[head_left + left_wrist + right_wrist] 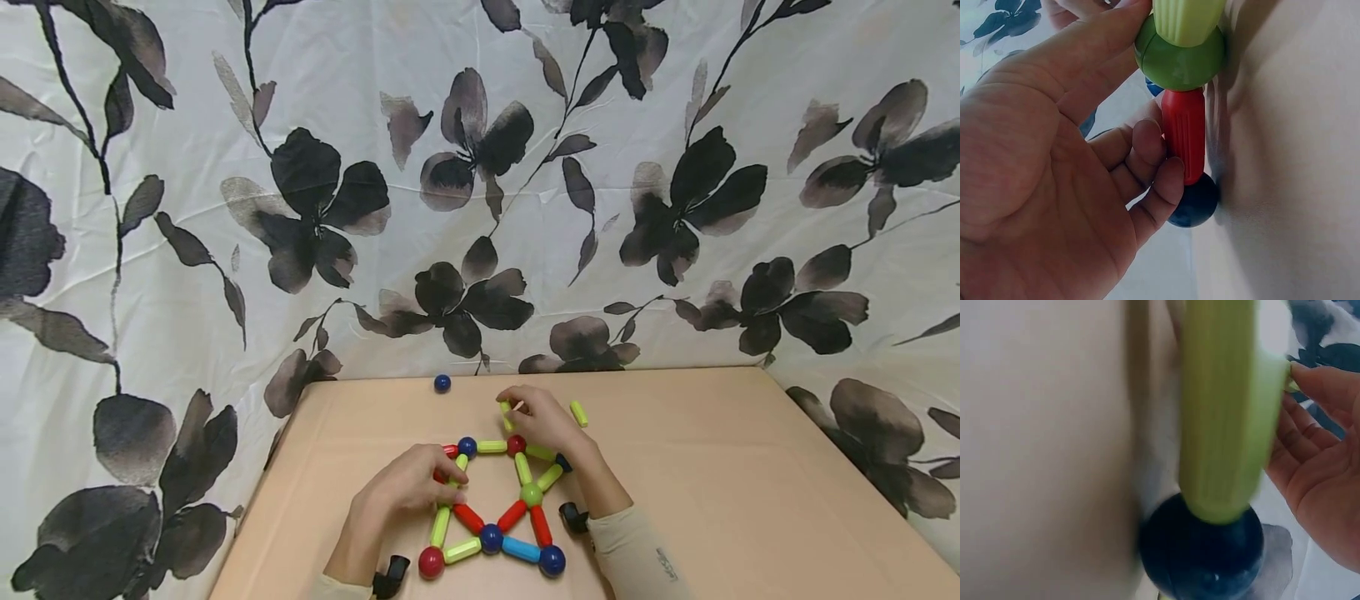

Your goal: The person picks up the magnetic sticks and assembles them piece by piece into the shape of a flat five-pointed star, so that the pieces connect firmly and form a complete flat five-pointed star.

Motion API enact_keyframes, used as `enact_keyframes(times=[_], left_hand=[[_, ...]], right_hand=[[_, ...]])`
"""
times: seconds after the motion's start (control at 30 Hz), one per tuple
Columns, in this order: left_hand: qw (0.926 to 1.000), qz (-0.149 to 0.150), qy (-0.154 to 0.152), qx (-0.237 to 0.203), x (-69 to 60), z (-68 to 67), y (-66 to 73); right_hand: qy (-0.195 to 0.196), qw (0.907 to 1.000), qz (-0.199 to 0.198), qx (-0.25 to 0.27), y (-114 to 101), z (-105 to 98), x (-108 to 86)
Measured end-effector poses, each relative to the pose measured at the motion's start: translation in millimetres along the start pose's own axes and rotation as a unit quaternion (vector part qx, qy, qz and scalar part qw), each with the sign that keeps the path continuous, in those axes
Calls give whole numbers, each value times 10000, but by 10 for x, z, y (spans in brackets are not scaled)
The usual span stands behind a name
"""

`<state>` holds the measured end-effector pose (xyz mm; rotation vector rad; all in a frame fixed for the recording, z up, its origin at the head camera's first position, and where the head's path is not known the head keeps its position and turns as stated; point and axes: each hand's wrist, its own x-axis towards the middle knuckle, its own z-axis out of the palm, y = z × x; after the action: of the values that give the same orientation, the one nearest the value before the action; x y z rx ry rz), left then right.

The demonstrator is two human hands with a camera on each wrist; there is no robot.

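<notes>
A flat frame of coloured magnetic rods and balls lies on the table, with a blue ball [491, 537] at its lower middle. My left hand [408, 483] holds the frame's left side; in the left wrist view its fingers grip around a green ball [1182, 62] and a red rod [1185, 134]. Above the frame's red ball [516, 444], my right hand [540, 417] pinches a yellow-green rod [506, 415] upright between fingertips and thumb. Whether that rod touches the ball, I cannot tell. Another yellow-green rod [1219, 412] on a blue ball [1204, 550] fills the right wrist view.
A loose blue ball [442, 383] sits near the table's back edge. Beyond the right hand lies a loose yellow-green rod [578, 413]. Behind the tan table [712, 467] hangs a floral cloth [585, 275]. Black wrist straps [392, 577] show on both arms.
</notes>
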<state>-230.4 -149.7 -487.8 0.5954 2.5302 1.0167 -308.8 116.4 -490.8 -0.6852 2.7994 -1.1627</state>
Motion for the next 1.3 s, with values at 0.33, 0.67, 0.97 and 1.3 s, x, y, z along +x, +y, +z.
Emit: enact_keyframes(times=[0.33, 0.67, 0.97, 1.3], left_hand=[[10000, 27, 26, 8, -9, -3, -7], [10000, 35, 53, 24, -11, -5, -10], [10000, 62, 32, 34, -4, 8, -25], [10000, 10, 25, -64, -10, 14, -23]], right_hand=[[-526, 9981, -41, -314, 46, 62, 16], [-744, 9967, 168, -266, 58, 122, 28], [-742, 9966, 318, -140, 94, 151, 26], [-688, 9970, 345, -121, 115, 171, 26]])
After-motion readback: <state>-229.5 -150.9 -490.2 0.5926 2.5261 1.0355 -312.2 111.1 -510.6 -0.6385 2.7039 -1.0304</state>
